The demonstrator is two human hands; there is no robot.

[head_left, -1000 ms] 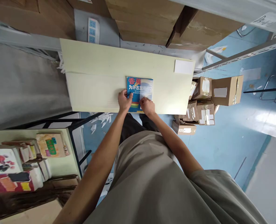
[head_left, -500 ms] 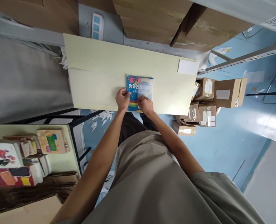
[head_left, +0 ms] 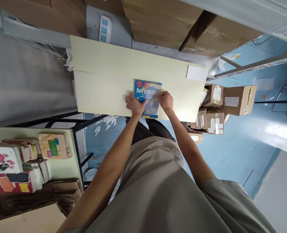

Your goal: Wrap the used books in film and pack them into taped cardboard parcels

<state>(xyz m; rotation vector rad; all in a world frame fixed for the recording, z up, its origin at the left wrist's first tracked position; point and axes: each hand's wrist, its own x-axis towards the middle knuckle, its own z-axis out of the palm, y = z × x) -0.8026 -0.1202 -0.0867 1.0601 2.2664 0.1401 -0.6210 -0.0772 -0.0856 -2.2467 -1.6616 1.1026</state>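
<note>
Head: book (head_left: 151,99), pale tabletop (head_left: 104,77), blue floor (head_left: 221,155)

A blue book (head_left: 155,108) bears red and white lettering (head_left: 139,84) and a yellow strip (head_left: 146,116). The table (head_left: 104,89) is plain pale yellow, the cardboard boxes (head_left: 242,97) brown with white labels (head_left: 231,101), the floor (head_left: 213,158) light blue, the shirt (head_left: 163,181) grey-brown.

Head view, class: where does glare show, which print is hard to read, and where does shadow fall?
In the head view, glare whitens a patch of the blue floor at the far right; there too, the large lettering on the book is bold, but the smaller line beneath is soft; same view, shadow darkens the grey shirt's middle.
</note>
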